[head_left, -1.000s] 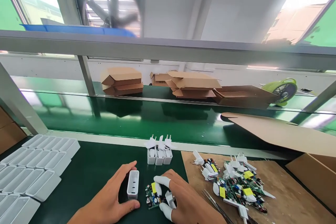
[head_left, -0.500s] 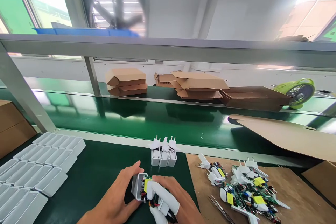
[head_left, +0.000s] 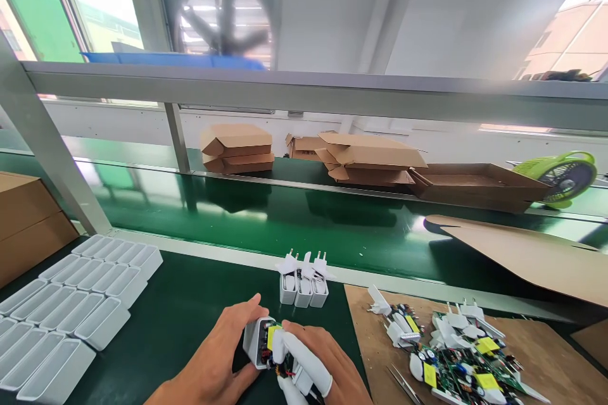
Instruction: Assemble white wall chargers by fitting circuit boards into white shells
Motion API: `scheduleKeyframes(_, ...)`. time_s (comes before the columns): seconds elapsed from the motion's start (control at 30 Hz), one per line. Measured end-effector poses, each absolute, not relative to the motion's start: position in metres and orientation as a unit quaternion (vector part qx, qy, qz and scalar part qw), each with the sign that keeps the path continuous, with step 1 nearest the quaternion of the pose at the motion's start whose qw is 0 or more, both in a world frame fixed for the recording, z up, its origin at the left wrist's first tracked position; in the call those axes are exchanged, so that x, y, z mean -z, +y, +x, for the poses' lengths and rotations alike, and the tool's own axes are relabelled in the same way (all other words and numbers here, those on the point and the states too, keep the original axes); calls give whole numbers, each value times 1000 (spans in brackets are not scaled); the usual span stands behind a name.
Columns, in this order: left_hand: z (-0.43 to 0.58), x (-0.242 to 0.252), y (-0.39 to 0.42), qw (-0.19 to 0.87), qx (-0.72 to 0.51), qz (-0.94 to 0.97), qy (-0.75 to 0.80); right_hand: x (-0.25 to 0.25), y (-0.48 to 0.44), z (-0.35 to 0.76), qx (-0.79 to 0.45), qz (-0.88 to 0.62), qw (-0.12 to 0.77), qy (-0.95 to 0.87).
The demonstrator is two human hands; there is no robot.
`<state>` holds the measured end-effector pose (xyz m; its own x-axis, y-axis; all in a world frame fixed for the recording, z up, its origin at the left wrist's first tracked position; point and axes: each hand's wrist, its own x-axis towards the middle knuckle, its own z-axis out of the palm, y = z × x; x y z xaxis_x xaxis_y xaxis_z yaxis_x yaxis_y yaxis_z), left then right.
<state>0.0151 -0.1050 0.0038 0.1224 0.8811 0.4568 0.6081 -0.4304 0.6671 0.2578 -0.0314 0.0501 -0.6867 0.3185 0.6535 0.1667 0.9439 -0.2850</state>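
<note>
My left hand (head_left: 216, 354) grips a white plastic charger case (head_left: 251, 345) between thumb and fingers, its open side turned to the right. My right hand (head_left: 335, 361), with white covers on some fingers, pinches a circuit board (head_left: 274, 336) with a yellow-wrapped part. The board's left end is at the mouth of the case; how far inside it sits is hidden. Beyond my hands stand three white cases (head_left: 304, 291) in a row, with plug pieces and boards sticking out of their tops.
Rows of white cases (head_left: 78, 323) lie at left. On a cardboard sheet (head_left: 358, 316) at right are a pile of circuit boards (head_left: 468, 354) and tweezers (head_left: 403, 386). A green conveyor belt (head_left: 266, 221) runs behind, below a metal frame (head_left: 304, 92). Brown boxes (head_left: 237, 145) sit further back.
The whole view has shifted, so things appear a little further right and lower. Both hands keep hold of the case and board, with hardly any visible change between them.
</note>
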Motion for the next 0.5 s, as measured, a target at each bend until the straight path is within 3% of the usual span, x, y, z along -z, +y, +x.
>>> scheduleKeyframes(0.5, 14, -11, -107, 153, -408, 739, 514, -55, -37, 250, -123, -168, 371, -905)
